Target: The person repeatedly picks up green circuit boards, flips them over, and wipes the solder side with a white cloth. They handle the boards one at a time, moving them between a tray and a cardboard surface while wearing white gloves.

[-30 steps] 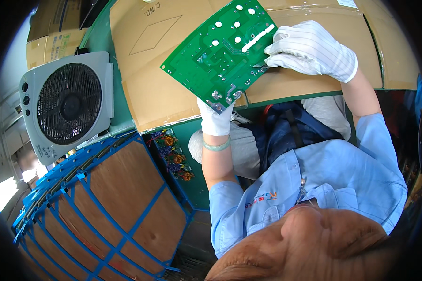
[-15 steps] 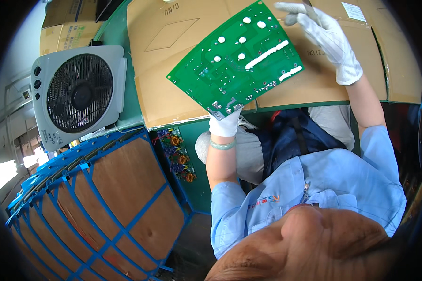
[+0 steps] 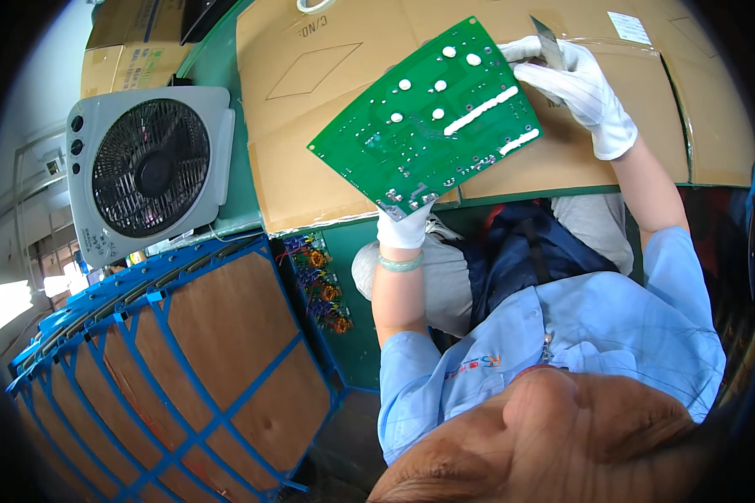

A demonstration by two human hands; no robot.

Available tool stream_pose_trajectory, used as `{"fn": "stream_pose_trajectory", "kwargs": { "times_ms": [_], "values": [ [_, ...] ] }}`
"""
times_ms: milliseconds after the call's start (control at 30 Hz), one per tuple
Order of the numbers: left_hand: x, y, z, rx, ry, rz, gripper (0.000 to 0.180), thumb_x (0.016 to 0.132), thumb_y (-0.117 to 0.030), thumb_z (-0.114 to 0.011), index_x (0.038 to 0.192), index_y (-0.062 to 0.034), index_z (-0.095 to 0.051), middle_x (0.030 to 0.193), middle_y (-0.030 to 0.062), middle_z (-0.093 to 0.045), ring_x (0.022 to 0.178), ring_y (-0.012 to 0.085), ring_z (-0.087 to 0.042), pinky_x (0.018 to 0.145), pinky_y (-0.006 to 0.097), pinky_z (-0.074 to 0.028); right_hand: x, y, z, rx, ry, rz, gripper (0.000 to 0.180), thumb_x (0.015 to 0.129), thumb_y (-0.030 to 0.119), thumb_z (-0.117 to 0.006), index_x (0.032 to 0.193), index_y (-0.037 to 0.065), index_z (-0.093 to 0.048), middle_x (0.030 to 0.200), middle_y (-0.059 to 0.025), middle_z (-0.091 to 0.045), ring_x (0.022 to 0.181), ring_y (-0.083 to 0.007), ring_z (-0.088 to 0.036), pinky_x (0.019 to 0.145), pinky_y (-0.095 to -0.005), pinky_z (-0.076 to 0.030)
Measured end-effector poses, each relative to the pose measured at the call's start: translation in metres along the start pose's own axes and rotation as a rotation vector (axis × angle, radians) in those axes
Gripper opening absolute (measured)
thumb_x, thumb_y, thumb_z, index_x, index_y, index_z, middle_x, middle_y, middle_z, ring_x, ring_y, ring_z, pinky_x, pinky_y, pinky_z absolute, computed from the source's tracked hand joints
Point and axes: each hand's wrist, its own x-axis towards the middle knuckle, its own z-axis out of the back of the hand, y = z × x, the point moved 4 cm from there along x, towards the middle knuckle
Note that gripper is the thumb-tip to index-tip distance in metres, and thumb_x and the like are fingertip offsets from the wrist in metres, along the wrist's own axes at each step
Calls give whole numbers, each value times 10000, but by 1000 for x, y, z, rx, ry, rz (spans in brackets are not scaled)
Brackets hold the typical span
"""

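The two hands are apart. The left hand (image 3: 403, 228) is clamped on the near corner of the board (image 3: 428, 109), which extends beyond it toward the right hand (image 3: 579, 92). That hand grips a blade (image 3: 549, 44) beside the board's right edge; whether they touch, I cannot tell. Cardboard (image 3: 298, 172) lies beneath both hands. Left of the left hand are coils (image 3: 330, 293), then a fan (image 3: 151, 168) and a rack (image 3: 218, 352).

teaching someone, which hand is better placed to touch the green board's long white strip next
Right, probably: the white-gloved right hand, holding a thin grey tool, is nearer the long strip; the gloved left hand holds the green circuit board by its lower corner.
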Motion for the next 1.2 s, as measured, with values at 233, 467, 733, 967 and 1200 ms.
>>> {"fn": "stream_pose_trajectory", "kwargs": {
  "times_ms": [233, 467, 733, 967, 1200],
  "values": [
    [-5, -2, 6, 2, 8, 34, 460, 799, -62, -742, 1240, -86, -612, 1184, 61, -679, 1036, 229, -664, 862, 370, -550, 3, -3, 4, -69, -51, 57, 341, 933, 207, -669, 1211, 10, -658, 1143, -80, -703, 1072, -149, -634, 978, -295, -475],
    [-8, -5, 4, -57, 27, 33, 458, 811, -73, -730, 1251, -87, -602, 1196, 65, -671, 1045, 233, -659, 869, 376, -549, -6, 33, -8, -345, -248, 87, 343, 998, 182, -551, 1300, 23, -581, 1158, -90, -656, 1034, -175, -619, 927, -321, -490],
    [3, 1, -9, -87, 33, 35, 456, 824, -85, -715, 1263, -87, -590, 1209, 70, -661, 1055, 237, -654, 876, 382, -547, -9, 73, -44, -940, -3, 716, 251, 893, 291, -672, 1066, 113, -697, 881, -68, -649, 781, -267, -646, 663, -345, -523],
    [-6, -7, -2, -105, -39, 25, 454, 836, -96, -702, 1274, -88, -580, 1220, 74, -652, 1064, 241, -649, 882, 388, -545, 2, 71, -47, -985, 30, 604, 253, 857, 263, -717, 1049, 99, -726, 925, -104, -680, 792, -274, -671, 683, -334, -545],
    [-2, -2, -11, -132, -34, 66, 453, 848, -107, -690, 1284, -88, -570, 1232, 79, -644, 1073, 246, -644, 888, 394, -544, 3, 55, -50, -842, -33, 653, 239, 865, 265, -708, 1053, 121, -744, 847, -82, -658, 719, -258, -647, 626, -339, -518]
  ]
}}
